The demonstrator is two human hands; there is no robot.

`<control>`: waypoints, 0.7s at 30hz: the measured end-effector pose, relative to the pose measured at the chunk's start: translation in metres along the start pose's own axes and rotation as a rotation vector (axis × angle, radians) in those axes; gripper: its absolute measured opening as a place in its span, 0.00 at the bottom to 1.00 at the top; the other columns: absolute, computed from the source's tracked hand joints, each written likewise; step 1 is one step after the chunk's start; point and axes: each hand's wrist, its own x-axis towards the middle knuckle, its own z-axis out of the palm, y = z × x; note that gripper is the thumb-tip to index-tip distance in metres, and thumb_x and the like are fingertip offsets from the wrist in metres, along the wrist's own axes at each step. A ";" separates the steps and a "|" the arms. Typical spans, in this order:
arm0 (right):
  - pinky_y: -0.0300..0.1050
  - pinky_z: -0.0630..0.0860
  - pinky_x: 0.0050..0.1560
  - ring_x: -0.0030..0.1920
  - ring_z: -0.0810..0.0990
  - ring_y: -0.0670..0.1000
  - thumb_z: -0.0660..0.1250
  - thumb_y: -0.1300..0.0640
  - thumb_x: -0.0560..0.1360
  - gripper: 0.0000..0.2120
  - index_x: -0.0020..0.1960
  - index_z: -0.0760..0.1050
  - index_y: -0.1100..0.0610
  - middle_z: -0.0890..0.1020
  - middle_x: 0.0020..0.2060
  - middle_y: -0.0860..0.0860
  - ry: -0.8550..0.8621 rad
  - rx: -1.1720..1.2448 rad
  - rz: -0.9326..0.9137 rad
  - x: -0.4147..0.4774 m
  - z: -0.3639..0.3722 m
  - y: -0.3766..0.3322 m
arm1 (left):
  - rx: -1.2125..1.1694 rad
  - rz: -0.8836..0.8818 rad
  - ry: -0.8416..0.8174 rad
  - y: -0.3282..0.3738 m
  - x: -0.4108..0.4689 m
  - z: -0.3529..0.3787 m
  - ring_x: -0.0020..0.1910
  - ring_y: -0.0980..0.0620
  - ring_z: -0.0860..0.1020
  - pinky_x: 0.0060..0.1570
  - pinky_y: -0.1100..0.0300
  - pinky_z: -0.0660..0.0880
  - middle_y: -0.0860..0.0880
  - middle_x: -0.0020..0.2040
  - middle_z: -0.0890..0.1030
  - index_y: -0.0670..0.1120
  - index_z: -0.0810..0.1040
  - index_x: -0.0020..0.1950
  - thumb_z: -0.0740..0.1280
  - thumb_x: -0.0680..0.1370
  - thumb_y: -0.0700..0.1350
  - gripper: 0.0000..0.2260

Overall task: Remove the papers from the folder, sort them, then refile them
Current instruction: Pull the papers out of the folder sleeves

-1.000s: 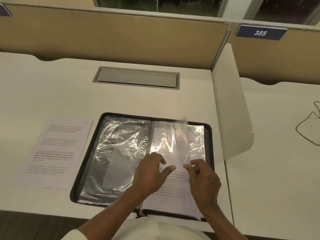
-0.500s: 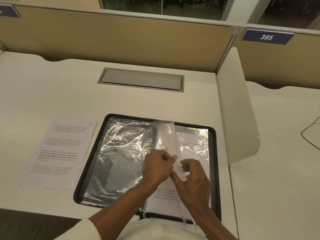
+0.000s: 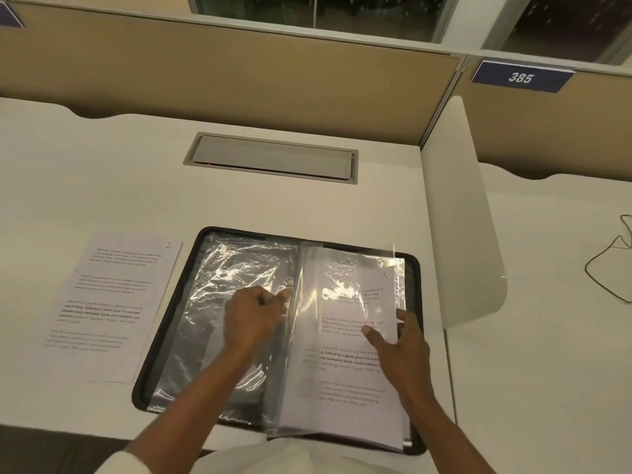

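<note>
Pale desk [image 3: 307,206] fills most of the view, backed by a tan partition [image 3: 239,80], with a grey cable hatch [image 3: 273,159] at upper centre and a number plate [image 3: 521,77] reading 385 at upper right. Low in the centre of the frame a black zip-edged folder [image 3: 160,336] lies open, its clear pockets catching the light. Just beside it, at the left, a loose sheet [image 3: 113,302] of print lies flat on the desk. The left hand [image 3: 254,316] is curled near the folder's spine and pinches the inner edge of a clear sleeve [image 3: 342,278], which rises slightly off the right half. The right hand [image 3: 403,347] holds the outer edge of the printed page [image 3: 345,388] in that sleeve, thumb [image 3: 374,335] laid on top and fingers tucked behind; whether plastic lies between thumb and paper I cannot tell. This looks like the removal step, early on, with one sheet out and this one apparently next. The next move likely calls for the left hand to pin the sleeve steady while the right slides the page out toward the open side, straight and unhurried, since thin paper can catch or crease against clinging plastic; it would then go beside the sheet at left for sorting.
</note>
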 end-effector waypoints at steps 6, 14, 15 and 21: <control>0.40 0.78 0.40 0.48 0.83 0.45 0.75 0.50 0.78 0.18 0.65 0.74 0.51 0.83 0.49 0.45 0.049 0.029 0.014 0.027 -0.017 0.008 | 0.215 0.014 0.169 -0.028 0.040 -0.062 0.36 0.48 0.85 0.45 0.49 0.82 0.51 0.32 0.84 0.47 0.82 0.34 0.76 0.76 0.59 0.19; 0.52 0.85 0.44 0.44 0.88 0.52 0.77 0.54 0.77 0.13 0.58 0.76 0.49 0.87 0.46 0.51 0.012 0.076 0.008 0.057 -0.020 0.000 | 0.506 -0.062 0.296 -0.039 0.072 -0.098 0.33 0.42 0.80 0.38 0.52 0.76 0.44 0.30 0.80 0.46 0.77 0.29 0.79 0.75 0.58 0.23; 0.52 0.86 0.44 0.44 0.88 0.52 0.77 0.54 0.77 0.12 0.57 0.77 0.48 0.87 0.46 0.51 0.013 0.071 0.004 0.059 -0.019 -0.001 | 0.531 -0.079 0.292 -0.041 0.074 -0.097 0.33 0.42 0.81 0.39 0.53 0.77 0.44 0.30 0.80 0.47 0.76 0.28 0.79 0.74 0.59 0.23; 0.58 0.87 0.48 0.41 0.88 0.50 0.76 0.54 0.79 0.03 0.51 0.83 0.50 0.88 0.41 0.47 0.062 0.036 -0.034 0.064 -0.018 -0.002 | 0.764 -0.131 0.321 -0.045 0.074 -0.086 0.44 0.37 0.83 0.46 0.48 0.80 0.43 0.44 0.83 0.45 0.81 0.50 0.75 0.77 0.56 0.15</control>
